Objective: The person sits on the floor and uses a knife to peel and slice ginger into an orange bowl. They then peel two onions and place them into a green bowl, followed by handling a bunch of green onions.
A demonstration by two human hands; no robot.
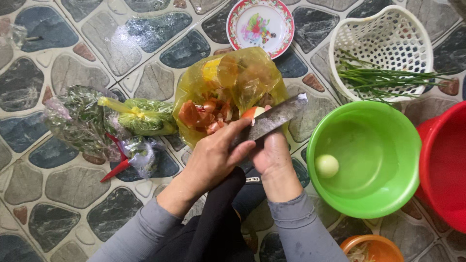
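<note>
My left hand [218, 153] is closed around the handle of a broad dark knife [276, 116], whose blade points up and to the right. Just under the blade, my right hand [274, 155] holds a small partly peeled onion [253, 112]; its fingers are mostly hidden by the blade. Both hands work over an open yellow plastic bag [228, 77] that holds orange-brown onion skins [199, 116]. A peeled pale onion [326, 166] lies in the green bowl [388, 126] to the right.
A white basket [354, 34] with green chives [388, 77] stands at the back right, beside a red basin [444, 165]. A flowered plate [260, 24] lies behind the bag. Bagged greens [82, 119] and a red chilli [115, 169] lie left. An orange bowl [371, 247] sits near my right sleeve.
</note>
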